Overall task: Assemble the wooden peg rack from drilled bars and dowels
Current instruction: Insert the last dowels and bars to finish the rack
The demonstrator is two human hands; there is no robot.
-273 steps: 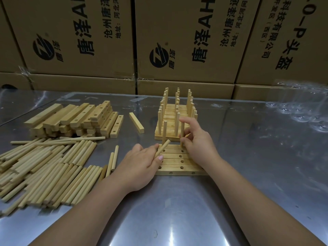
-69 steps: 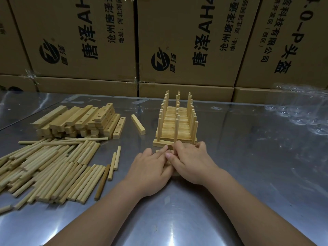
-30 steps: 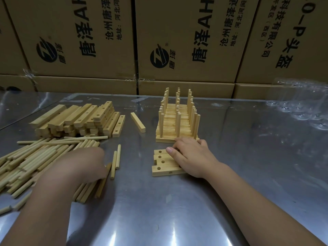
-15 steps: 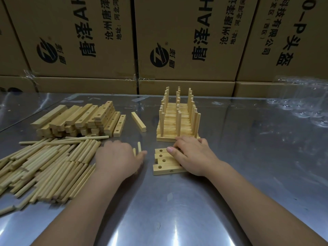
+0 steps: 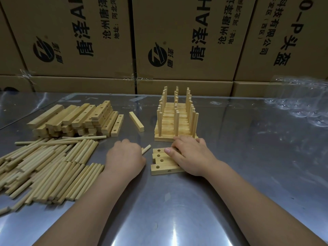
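Note:
A group of drilled bars (image 5: 160, 161) lies side by side at the table's middle, holes facing up. My right hand (image 5: 190, 155) rests flat on them, covering their right part. My left hand (image 5: 125, 158) sits just left of the bars and grips a dowel (image 5: 146, 149) whose tip sticks out toward them. Behind the bars stands the built rack (image 5: 175, 121), its rows of upright pegs set in stacked bars.
A heap of loose dowels (image 5: 46, 167) covers the table's left. A pile of drilled bars (image 5: 76, 119) sits behind it, with one single bar (image 5: 136, 121) apart. Cardboard boxes (image 5: 177, 41) wall the back; clear plastic wrap (image 5: 301, 103) lies far right.
My left hand went from the dowel heap toward the flat bars, carrying a dowel. My right hand stayed pressed on the bars.

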